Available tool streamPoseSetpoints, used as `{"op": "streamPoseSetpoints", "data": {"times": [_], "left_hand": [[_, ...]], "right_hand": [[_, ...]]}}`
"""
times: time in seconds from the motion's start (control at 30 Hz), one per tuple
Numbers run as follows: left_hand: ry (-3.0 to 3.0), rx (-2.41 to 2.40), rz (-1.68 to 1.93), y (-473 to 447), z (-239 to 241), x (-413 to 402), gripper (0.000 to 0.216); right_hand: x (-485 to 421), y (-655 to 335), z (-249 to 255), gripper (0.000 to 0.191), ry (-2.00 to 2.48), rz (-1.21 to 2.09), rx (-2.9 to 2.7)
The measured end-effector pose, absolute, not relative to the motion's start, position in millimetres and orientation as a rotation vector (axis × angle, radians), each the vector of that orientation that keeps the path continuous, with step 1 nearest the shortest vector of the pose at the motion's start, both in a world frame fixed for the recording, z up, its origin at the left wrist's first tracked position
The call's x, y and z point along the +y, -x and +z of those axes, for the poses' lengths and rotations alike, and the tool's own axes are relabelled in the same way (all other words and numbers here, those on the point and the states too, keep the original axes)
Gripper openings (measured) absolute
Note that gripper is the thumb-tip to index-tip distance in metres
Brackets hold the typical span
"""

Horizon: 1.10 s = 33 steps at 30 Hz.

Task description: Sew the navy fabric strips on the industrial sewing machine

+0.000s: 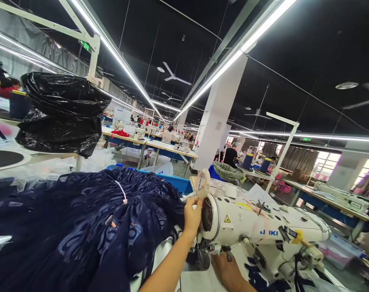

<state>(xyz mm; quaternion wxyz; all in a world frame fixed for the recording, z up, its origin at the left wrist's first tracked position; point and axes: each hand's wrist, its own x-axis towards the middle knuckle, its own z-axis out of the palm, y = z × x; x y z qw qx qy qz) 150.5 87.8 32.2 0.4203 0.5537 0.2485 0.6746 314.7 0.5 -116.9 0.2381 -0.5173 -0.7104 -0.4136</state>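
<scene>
My left hand (193, 215) reaches up to the handwheel end of a white JUKI sewing machine (263, 231). Its fingers are pinched on a thin white strip (186, 197) just below a pale tape roll (203, 183) that stands on top of the machine. My right hand (228, 272) lies low under the machine's arm, on the white table with dark blue patterned fabric (257, 280) beside it. Its fingers are hidden by the machine. A big heap of the same dark blue fabric (80, 227) lies to the left of my left arm.
A black plastic bag (62, 113) hangs on a stand at the left. A white pillar (217, 117) rises ahead. Rows of sewing tables with people (169, 134) stretch into the hall. Thread cones (248, 161) stand on a rack behind the machine. A blue bin edge (175, 182) shows behind the heap.
</scene>
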Motion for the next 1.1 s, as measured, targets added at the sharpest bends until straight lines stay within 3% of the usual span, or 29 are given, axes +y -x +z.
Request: {"op": "streamPoseSetpoints", "data": {"times": [0.27,0.57,1.1], "left_hand": [[-1.178,0.653,1.723,-154.8,29.9,70.8,0.043],[-0.998,0.606,1.61,-160.9,27.3,66.2,0.041],[-0.908,0.562,1.573,-159.9,29.0,60.8,0.033]], "right_hand": [[5.4,-320.3,-125.4,0.034,1.373,-1.206,-1.948],[5.7,-323.4,-124.7,0.029,1.287,-1.298,-1.918],[0.1,-315.4,-115.4,0.029,1.323,-1.165,-1.918]]}}
